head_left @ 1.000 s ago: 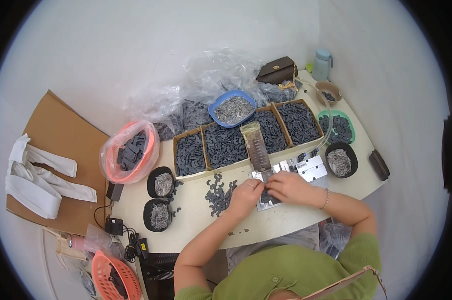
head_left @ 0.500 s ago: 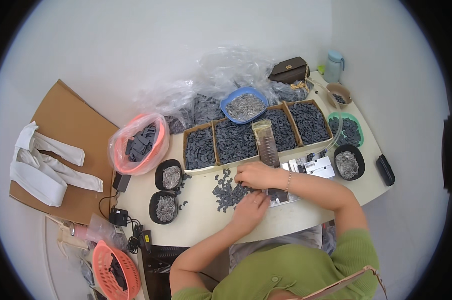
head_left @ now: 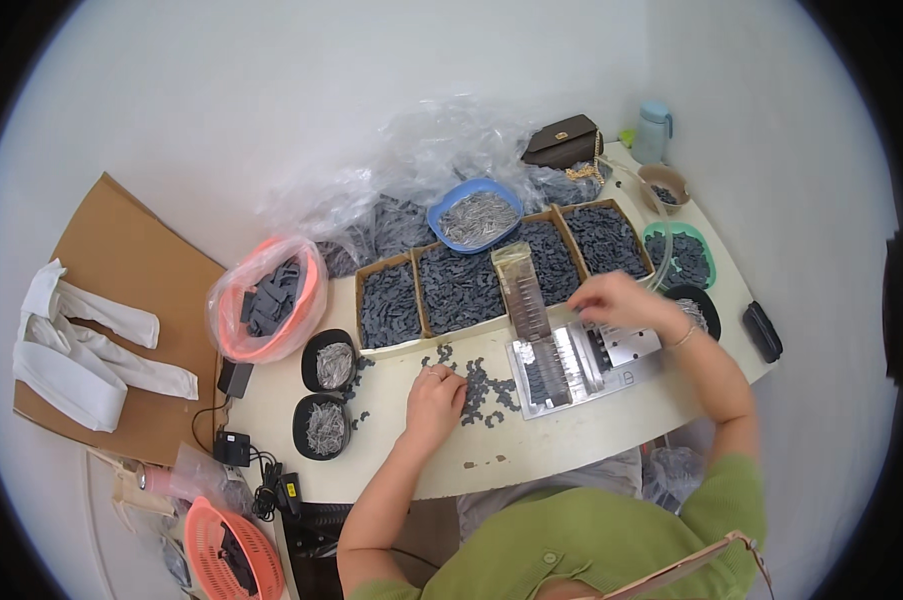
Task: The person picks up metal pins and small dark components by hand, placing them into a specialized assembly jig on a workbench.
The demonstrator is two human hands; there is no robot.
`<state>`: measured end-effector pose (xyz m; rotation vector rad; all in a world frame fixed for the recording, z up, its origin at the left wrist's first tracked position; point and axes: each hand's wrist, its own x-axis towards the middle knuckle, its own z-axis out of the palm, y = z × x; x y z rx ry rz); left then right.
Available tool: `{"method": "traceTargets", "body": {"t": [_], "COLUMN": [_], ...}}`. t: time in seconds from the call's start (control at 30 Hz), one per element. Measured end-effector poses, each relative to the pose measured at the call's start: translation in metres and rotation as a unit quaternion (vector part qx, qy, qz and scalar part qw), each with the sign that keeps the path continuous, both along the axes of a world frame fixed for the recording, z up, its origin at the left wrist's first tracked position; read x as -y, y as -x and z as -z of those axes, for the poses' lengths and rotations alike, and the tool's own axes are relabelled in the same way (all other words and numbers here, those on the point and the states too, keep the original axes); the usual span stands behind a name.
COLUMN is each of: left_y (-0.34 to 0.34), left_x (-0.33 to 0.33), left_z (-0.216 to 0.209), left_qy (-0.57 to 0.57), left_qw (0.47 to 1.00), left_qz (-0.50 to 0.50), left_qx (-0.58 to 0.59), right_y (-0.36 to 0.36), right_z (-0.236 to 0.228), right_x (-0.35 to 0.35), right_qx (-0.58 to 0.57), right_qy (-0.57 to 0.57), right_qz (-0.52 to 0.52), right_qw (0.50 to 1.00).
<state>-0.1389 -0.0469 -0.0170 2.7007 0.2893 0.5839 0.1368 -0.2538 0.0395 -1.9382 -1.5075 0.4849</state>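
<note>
My left hand (head_left: 434,405) rests on the table at the left edge of a loose pile of small dark grey plastic pieces (head_left: 481,388). Its fingers are curled together, and whatever they hold is hidden. Above the right part of a metal fixture (head_left: 631,345), my right hand (head_left: 616,302) hangs with thumb and fingers pinched. A dark speck shows at its fingertips, too small to name. Leaning up from the fixture's left part is a clear slotted chute (head_left: 523,295) with dark strips inside. Dark pieces lie in a row in the fixture below it.
Behind the fixture stand cardboard trays (head_left: 391,345) full of dark pieces, with a blue bowl (head_left: 441,222) of metal pins on them. Black bowls (head_left: 299,440) of pins stand left, another (head_left: 709,305) right. A green bowl (head_left: 709,262) and a black case (head_left: 761,332) sit far right.
My hands have moved apart from the foot of the chute. The right went up and right over the fixture; the left slid left across the loose pieces, uncovering the fixture. The view shifted slightly.
</note>
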Motion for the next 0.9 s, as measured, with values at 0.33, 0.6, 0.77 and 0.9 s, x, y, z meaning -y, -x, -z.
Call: {"method": "traceTargets", "body": {"t": [0.33,0.6,0.77,0.9], "left_y": [-0.01,-0.037,-0.067,-0.065], "left_x": [0.009,0.021,0.052,0.061], "left_z": [-0.01,-0.008,-0.004,0.012], "left_qy": [-0.028,-0.014,-0.12,-0.204], "left_qw": [0.996,0.998,0.98,0.966], "left_qz": [0.017,0.051,0.138,0.157], "left_qx": [-0.087,0.031,0.074,0.033], "right_y": [-0.154,-0.1,-0.093,-0.102], "right_z": [0.002,0.017,0.019,0.026], "right_x": [0.086,0.086,0.092,0.106], "right_qx": [0.187,0.26,0.293,0.215], "right_qy": [-0.196,0.035,0.105,0.142], "right_qz": [0.381,0.332,0.364,0.292], "right_qw": [0.884,0.906,0.878,0.921]}}
